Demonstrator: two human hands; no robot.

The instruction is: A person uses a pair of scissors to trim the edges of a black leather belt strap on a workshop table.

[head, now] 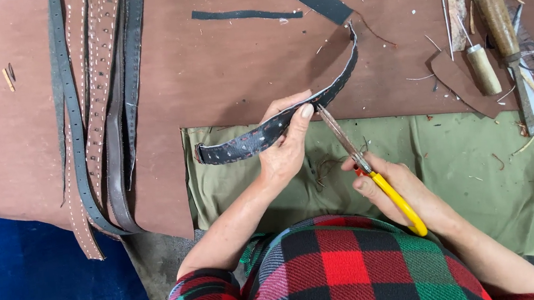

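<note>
My left hand (pixel 287 143) grips a dark stitched leather strap (pixel 248 142) that curves up and to the right, its far end (pixel 352 34) standing off the brown sheet. My right hand (pixel 394 191) holds yellow-handled scissors (pixel 374 175). Their blades point up-left, and the tips (pixel 322 109) touch the strap's edge just beside my left thumb. My plaid sleeves and lap fill the bottom of the view.
Several punched leather straps (pixel 101 107) lie at the left on a brown sheet (pixel 220 69). Two wooden-handled tools (pixel 494 30) and scraps sit at the upper right. Olive cloth (pixel 478 175) covers the near right, blue fabric (pixel 32 283) the lower left. Black strips (pixel 247 15) lie at the top.
</note>
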